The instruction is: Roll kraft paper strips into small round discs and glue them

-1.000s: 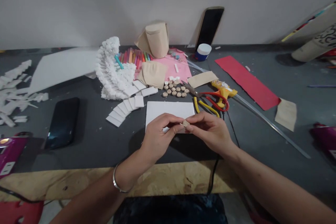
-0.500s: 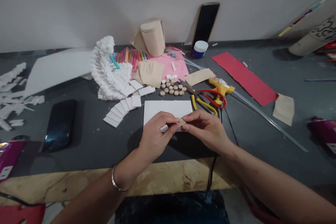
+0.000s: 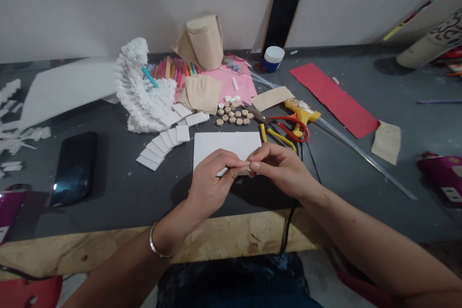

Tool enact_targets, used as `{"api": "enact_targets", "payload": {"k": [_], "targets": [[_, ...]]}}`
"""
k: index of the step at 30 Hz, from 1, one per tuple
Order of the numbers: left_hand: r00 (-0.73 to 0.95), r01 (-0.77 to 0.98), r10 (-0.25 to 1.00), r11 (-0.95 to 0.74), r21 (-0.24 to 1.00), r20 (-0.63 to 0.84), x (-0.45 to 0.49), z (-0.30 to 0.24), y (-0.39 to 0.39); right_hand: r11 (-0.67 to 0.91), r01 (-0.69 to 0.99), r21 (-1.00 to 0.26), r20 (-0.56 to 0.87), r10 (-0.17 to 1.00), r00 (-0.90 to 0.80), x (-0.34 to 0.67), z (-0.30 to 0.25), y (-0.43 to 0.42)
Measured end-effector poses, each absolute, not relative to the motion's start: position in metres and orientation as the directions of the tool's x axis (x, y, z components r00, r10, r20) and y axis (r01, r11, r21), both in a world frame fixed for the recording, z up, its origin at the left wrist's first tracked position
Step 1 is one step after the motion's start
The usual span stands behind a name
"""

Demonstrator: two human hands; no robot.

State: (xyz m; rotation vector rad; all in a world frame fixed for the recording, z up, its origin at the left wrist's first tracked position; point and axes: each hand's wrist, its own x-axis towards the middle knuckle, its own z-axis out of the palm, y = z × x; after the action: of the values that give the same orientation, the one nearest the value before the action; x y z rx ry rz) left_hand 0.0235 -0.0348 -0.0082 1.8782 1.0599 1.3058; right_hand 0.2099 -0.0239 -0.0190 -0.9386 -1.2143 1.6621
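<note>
Between the fingertips of both hands is a small beige disc point(image 3: 249, 166), largely covered by the fingers. My left hand point(image 3: 214, 178) pinches it from the left, and my right hand point(image 3: 283, 168) grips it from the right with thumb and forefinger. Beneath them lies a white rectangular board point(image 3: 227, 143), partly hidden by the hands. Just beyond the board sits a cluster of similar beige discs point(image 3: 233, 114), several with white pieces behind them. Red-handled scissors point(image 3: 288, 122) lie to the right of this cluster, near yellow-handled pliers point(image 3: 279, 139).
At left are a black phone point(image 3: 75, 166), white square tiles point(image 3: 159, 147) and a bumpy white structure point(image 3: 139, 91). Behind stand a beige roll point(image 3: 205, 43), a blue jar point(image 3: 273, 59) and an upright phone point(image 3: 282, 21). A yellow glue gun point(image 3: 303, 116) and red strip point(image 3: 334, 98) lie right.
My right thumb and fingers have shifted over the beige disc, which now shows less of its face. Everything on the table appears slightly higher and further left as the view has tilted.
</note>
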Motion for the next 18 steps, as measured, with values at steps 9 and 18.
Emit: {"api": "enact_targets", "payload": {"k": [9, 18], "targets": [[0.261, 0.202, 0.864, -0.485, 0.851, 0.430, 0.0180, -0.0100, -0.0326, -0.197, -0.143, -0.970, -0.124, 0.904, -0.410, 0.2121, -0.0162, -0.0247], [0.287, 0.325, 0.775, -0.631, 0.704, 0.563, 0.0175, -0.0033, -0.0369, -0.266, -0.233, -0.935, -0.143, 0.887, -0.440, 0.2108, -0.0191, -0.0237]]}}
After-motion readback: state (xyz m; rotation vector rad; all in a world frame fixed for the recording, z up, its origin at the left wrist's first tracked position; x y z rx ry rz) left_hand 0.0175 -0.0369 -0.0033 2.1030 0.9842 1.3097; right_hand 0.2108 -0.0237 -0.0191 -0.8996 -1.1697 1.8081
